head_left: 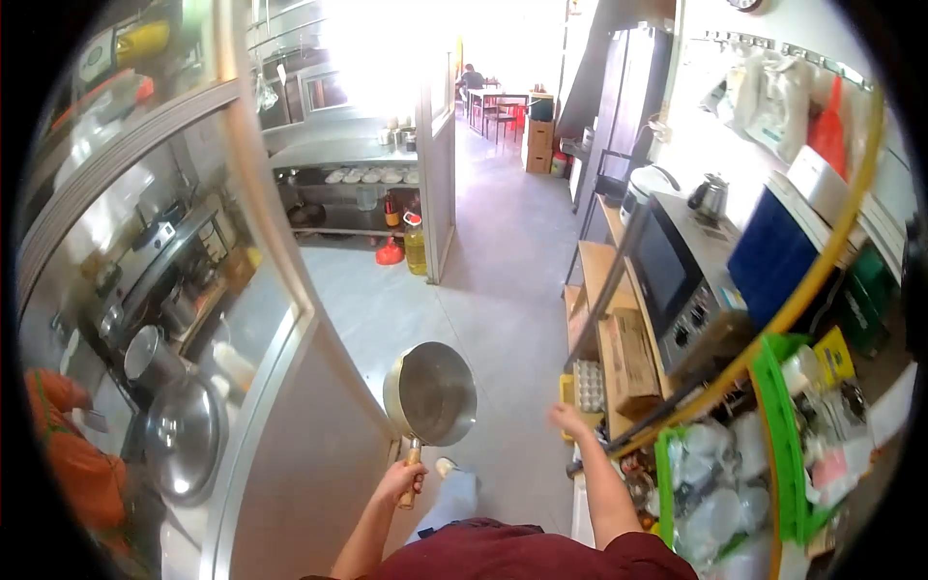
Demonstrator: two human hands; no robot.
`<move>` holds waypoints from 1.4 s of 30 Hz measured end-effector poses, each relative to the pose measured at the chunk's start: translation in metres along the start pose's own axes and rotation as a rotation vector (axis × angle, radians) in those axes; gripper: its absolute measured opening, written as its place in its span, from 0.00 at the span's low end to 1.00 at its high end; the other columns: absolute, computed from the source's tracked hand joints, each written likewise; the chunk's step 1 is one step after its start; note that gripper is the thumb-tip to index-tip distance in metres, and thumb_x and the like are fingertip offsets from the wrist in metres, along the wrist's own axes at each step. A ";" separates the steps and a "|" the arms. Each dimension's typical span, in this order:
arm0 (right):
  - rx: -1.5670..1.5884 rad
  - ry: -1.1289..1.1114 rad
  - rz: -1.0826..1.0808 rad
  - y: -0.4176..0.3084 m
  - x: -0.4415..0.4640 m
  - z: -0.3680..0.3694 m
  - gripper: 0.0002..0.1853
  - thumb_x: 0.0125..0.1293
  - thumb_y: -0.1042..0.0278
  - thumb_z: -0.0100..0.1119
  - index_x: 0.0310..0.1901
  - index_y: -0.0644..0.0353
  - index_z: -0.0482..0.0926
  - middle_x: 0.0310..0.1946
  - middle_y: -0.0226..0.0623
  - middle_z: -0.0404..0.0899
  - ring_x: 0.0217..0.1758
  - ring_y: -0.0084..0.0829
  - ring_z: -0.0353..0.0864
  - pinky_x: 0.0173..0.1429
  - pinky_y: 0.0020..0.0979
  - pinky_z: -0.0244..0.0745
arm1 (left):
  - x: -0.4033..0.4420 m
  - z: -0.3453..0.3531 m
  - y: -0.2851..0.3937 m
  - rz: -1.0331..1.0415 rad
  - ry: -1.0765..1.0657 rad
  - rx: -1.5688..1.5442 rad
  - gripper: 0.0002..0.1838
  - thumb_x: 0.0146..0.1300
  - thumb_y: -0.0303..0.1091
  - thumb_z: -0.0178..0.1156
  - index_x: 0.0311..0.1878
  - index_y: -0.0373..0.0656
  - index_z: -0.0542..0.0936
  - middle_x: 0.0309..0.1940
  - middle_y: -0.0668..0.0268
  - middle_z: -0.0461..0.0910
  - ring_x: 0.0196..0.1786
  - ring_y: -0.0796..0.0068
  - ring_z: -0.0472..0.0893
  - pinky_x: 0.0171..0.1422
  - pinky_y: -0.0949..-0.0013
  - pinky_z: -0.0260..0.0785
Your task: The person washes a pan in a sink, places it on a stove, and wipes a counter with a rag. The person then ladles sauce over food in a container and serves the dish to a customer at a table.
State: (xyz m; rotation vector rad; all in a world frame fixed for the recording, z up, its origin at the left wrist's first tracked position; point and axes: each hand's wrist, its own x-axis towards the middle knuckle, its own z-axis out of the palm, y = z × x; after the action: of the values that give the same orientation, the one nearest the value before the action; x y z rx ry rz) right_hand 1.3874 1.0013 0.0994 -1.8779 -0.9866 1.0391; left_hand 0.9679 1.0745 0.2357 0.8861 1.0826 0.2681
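Observation:
My left hand (399,480) is closed around the wooden handle of a metal saucepan (430,394). The pan is held out in front of me over the floor, its inside facing up and nothing visible in it. On the other side, my right hand (566,419) hangs away from my body, near the low shelf with an egg tray (589,387). It looks smeared, so its fingers cannot be made out, and no object shows in it.
A grey-framed partition (290,425) runs along my left, with a large metal lid (184,440) behind its glass. To the right stand a microwave (677,290) on a wooden rack and green crates (788,464). An oil bottle (415,246) is by the doorway. Far ahead, a person (471,77) sits at a table.

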 end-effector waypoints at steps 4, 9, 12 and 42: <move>0.703 0.003 0.098 -0.072 0.080 -0.016 0.16 0.61 0.56 0.47 0.45 0.57 0.72 0.36 0.33 0.76 0.38 0.32 0.75 0.42 0.37 0.69 | 0.104 -0.014 0.097 -0.039 0.048 0.043 0.06 0.51 0.28 0.55 0.26 0.40 0.68 0.15 0.71 0.67 0.15 0.81 0.67 0.19 0.75 0.62; -0.379 -0.356 0.471 0.085 0.091 0.001 0.15 0.56 0.59 0.48 0.41 0.59 0.73 0.37 0.39 0.76 0.38 0.37 0.75 0.40 0.39 0.70 | 0.231 -0.028 0.191 -0.077 0.005 -0.132 0.07 0.52 0.28 0.53 0.22 0.43 0.66 0.14 0.72 0.65 0.14 0.82 0.65 0.18 0.77 0.60; -0.307 -0.272 0.636 0.089 0.115 0.004 0.16 0.56 0.59 0.47 0.40 0.60 0.74 0.37 0.42 0.76 0.39 0.39 0.75 0.41 0.40 0.70 | 0.284 -0.038 0.257 -0.110 -0.070 -0.349 0.07 0.53 0.28 0.52 0.25 0.45 0.64 0.15 0.73 0.64 0.14 0.86 0.63 0.18 0.80 0.59; -0.482 -1.031 -0.454 -0.515 0.964 0.372 0.18 0.61 0.58 0.45 0.43 0.65 0.73 0.35 0.35 0.77 0.40 0.26 0.74 0.47 0.28 0.67 | 0.584 -0.483 0.578 0.352 0.664 -1.109 0.05 0.53 0.32 0.51 0.26 0.45 0.66 0.16 0.71 0.67 0.19 0.79 0.69 0.23 0.74 0.67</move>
State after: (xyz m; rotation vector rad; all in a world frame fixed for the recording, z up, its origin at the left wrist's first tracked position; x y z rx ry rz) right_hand 1.2793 2.1510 0.1140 -1.2474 -2.2878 1.5904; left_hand 0.9605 2.0271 0.1964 -0.0617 1.1288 1.3747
